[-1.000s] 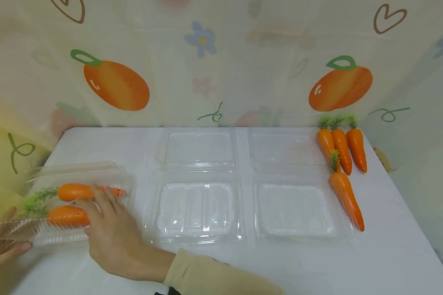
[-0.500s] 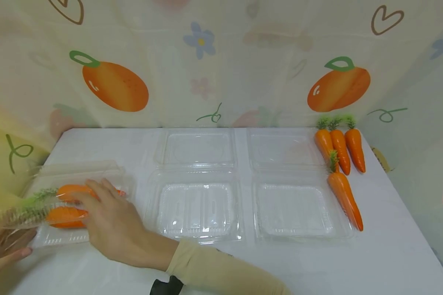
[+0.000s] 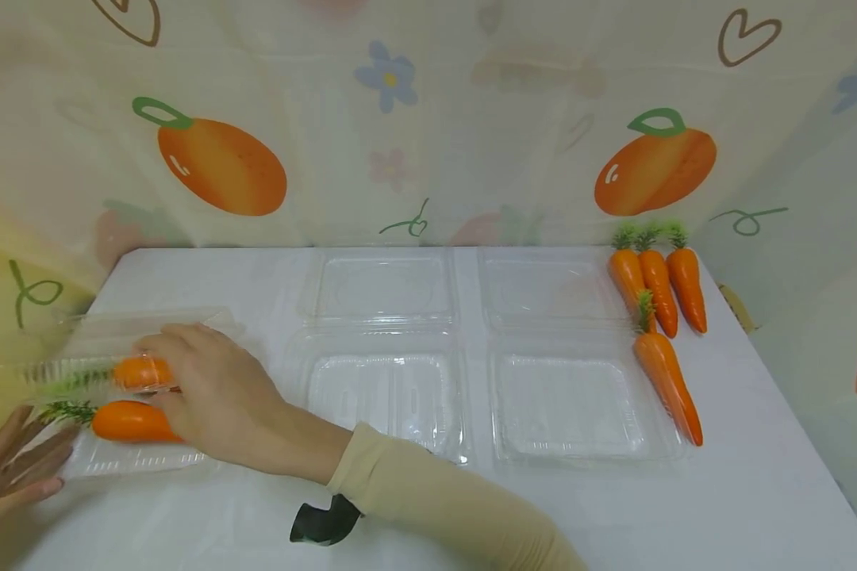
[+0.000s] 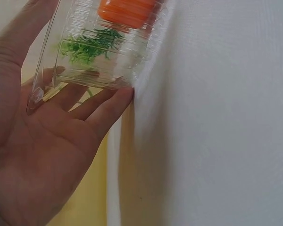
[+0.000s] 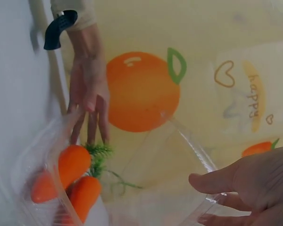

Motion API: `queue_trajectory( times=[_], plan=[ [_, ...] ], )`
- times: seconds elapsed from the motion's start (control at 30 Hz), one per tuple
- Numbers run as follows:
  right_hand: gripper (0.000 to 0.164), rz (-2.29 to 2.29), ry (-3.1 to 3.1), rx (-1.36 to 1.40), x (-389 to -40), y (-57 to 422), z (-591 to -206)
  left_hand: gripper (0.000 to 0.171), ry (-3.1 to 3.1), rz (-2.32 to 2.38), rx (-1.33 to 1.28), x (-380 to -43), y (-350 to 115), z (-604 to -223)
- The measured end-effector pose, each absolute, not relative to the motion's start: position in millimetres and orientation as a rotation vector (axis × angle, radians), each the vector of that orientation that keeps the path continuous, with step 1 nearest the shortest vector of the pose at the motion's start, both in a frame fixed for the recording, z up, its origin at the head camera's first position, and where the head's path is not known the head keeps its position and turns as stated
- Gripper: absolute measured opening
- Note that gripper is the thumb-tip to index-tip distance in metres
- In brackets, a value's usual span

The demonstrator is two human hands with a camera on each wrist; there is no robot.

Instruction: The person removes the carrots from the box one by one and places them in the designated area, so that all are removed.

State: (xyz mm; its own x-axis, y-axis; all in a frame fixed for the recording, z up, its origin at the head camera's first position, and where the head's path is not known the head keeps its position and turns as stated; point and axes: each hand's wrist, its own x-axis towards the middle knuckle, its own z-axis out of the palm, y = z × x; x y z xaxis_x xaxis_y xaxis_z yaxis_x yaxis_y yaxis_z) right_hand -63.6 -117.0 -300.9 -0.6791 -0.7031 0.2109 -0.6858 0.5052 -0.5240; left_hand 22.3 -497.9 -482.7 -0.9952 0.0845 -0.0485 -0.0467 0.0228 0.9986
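Note:
A clear plastic clamshell box [image 3: 143,458] at the left of the table holds two carrots with green tops, a front carrot [image 3: 132,420] and a rear carrot [image 3: 141,373]. My right hand [image 3: 224,396] pinches the edge of its raised lid [image 5: 198,150], thumb on one side and fingers on the other in the right wrist view. The lid's ridged edge overlaps the rear carrot in the head view. At the box's left end, my left hand [image 4: 52,132] touches the plastic with extended fingers, its thumb along the side. The right hand hides the carrots' tips.
Two more clear clamshell boxes lie unfolded, a middle box [image 3: 382,396] and a right box [image 3: 571,404]. Several carrots [image 3: 657,289] lie at the table's back right, and one carrot [image 3: 670,388] rests across the right box's edge. A patterned curtain [image 3: 436,127] hangs behind.
My right hand has moved back and up with the lid's edge, which has swung from in front of the front carrot to over the rear one. The left hand has stayed at the box's left end.

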Motion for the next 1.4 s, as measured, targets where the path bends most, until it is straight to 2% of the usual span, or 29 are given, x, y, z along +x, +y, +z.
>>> queue_trajectory(
  times=[0.23,0.4,0.67,0.97,1.4],
  plan=[
    [0.041,-0.926,2.613,-1.154,-76.8,-116.3,-296.5,0.104,1.983,2.271,0.190,19.6,-497.2,-484.5],
    [0.044,-0.955,2.591,-1.120,-87.1,-116.8,-294.7,0.105,1.973,2.312,0.249,20.2,-500.5,-486.8],
    [0.047,-1.162,2.519,-1.052,-111.7,-114.3,-300.2,0.104,1.910,2.337,0.219,30.4,-498.8,-486.1],
    [0.045,-1.252,2.524,-1.046,-133.6,-117.9,-308.4,0.105,2.020,2.265,0.139,24.6,-492.9,-473.8],
    [0.049,-1.487,2.457,-0.766,-165.1,-125.4,-351.9,0.100,1.984,2.241,0.252,24.6,-492.6,-473.3]
  ],
)
